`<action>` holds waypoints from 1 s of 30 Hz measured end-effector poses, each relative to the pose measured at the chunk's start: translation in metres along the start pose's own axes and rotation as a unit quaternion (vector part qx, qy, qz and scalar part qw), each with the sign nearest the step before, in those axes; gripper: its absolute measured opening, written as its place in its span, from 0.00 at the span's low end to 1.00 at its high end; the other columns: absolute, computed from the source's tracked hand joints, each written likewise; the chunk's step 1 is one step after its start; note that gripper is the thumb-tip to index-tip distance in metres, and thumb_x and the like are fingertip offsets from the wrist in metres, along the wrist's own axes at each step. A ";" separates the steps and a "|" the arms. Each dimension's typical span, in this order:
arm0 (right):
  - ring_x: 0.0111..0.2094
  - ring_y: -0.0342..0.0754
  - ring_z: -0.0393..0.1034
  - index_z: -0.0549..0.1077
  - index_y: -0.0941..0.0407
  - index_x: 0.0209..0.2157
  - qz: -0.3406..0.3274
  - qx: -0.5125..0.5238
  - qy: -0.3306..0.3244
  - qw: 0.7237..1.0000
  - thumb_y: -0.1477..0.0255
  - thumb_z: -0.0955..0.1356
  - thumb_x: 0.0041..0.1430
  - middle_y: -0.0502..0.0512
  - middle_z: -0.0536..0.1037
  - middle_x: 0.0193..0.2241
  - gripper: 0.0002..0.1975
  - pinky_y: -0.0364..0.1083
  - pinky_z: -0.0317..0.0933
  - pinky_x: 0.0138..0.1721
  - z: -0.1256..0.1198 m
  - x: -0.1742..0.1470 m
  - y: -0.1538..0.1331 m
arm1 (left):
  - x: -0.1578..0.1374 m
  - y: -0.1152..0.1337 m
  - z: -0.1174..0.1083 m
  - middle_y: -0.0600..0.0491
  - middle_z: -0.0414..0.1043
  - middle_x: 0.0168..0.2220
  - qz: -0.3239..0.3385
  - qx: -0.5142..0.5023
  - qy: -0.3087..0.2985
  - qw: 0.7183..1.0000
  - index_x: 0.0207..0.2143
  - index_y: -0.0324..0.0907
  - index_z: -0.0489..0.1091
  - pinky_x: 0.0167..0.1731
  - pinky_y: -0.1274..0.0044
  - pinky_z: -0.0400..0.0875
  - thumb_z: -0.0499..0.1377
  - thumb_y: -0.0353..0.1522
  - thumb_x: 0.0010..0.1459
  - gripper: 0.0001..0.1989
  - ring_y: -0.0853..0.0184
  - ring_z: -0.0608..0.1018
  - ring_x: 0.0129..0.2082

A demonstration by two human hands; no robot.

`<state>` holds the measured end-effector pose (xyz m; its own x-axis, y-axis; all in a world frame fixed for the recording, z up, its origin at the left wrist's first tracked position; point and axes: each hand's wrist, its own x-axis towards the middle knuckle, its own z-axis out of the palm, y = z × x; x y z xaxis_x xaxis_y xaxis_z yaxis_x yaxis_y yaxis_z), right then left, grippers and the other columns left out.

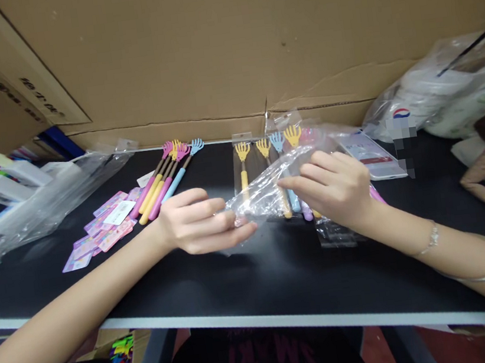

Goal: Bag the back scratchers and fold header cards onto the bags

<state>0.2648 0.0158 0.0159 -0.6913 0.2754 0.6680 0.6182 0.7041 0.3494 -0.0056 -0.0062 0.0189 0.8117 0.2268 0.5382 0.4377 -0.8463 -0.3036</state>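
head | left hand (198, 222), right hand (337, 187) closed on clear bag (258, 191) | long axis slanting up-right

One left hand (205, 219) and one right hand (334, 184) are holding one clear bag (261, 188), and two bracelets (433, 235) are circling one arm. At least four back scratchers (162, 198) are lying in one pile, while four more scratcher heads (263, 147) are showing plainly in a second group. One phone (373, 154) is lying on one table (248, 291). The cards (98, 224) are overlapping too much for counting.
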 end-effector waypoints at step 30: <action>0.40 0.50 0.76 0.71 0.52 0.42 0.372 0.612 -0.094 0.692 0.64 0.73 0.55 0.52 0.80 0.35 0.14 0.50 0.69 0.42 0.010 0.002 0.022 | -0.020 -0.029 0.013 0.52 0.75 0.52 -0.164 -0.058 -0.087 0.981 0.59 0.50 0.66 0.40 0.77 0.70 0.57 0.46 0.63 0.24 0.65 0.79 0.46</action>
<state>0.2730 0.0384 0.0180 -0.4604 0.8582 0.2269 0.1290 0.3176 -0.9394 -0.0292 0.0206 0.0068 0.6924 0.5667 0.4466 0.6479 -0.7607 -0.0393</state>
